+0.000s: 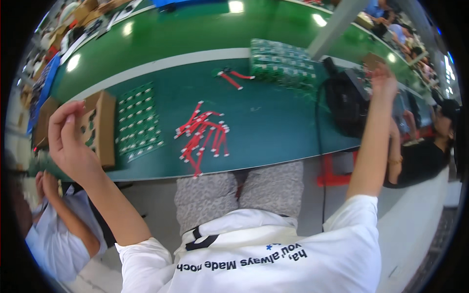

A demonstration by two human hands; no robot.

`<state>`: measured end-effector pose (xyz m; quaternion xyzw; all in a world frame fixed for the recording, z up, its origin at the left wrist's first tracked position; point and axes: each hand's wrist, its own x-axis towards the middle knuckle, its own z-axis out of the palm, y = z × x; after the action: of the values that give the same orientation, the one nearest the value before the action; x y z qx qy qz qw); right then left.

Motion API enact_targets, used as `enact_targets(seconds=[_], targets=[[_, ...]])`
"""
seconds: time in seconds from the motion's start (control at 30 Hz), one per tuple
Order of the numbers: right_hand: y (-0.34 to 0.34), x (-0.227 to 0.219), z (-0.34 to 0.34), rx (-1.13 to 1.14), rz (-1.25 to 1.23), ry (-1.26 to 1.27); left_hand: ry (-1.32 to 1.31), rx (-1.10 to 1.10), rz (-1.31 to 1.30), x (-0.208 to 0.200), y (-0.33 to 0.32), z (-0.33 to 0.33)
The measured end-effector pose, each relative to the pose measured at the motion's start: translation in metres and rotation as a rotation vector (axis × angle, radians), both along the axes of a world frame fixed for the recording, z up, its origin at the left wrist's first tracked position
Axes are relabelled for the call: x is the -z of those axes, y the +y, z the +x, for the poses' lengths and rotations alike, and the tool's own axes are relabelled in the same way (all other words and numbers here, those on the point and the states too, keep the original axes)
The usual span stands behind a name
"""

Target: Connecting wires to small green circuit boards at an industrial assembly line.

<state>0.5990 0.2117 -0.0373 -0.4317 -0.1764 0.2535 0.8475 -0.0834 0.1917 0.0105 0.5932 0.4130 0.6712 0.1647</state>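
My left hand [73,146] is raised over the side of an open cardboard box [107,129], its fingers loosely bent and apart, with nothing visible in them. Small green pieces [92,124] show inside the box. On the right, my right hand [384,83] is lifted beyond a black device [346,100]; its fingers are blurred, and whether they hold anything is unclear. Between my hands lies a loose pile of red cables with white ends [202,131]. A green circuit board panel [139,119] lies flat just right of the box.
Stacked green circuit board panels [283,61] stand at the back of the green table [273,127]. More red cables [234,77] lie left of them. A black cord [320,141] hangs over the front edge. Other people sit close at left [63,219] and right [425,161].
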Motion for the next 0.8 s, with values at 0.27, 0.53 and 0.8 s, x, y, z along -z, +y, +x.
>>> enact_targets(seconds=[0.27,0.53,0.8], targets=[[-0.012,-0.026,-0.323,-0.925,-0.219,-0.962,0.843,-0.354,-0.697,0.049,0.029,-0.147],[0.033,0.04,-0.402,-1.163,-0.272,-1.661,1.172,-0.361,-0.938,0.075,0.029,-0.152],[0.034,0.051,-0.403,-1.224,-0.195,-1.607,1.185,-0.407,-0.865,0.074,0.026,-0.142]])
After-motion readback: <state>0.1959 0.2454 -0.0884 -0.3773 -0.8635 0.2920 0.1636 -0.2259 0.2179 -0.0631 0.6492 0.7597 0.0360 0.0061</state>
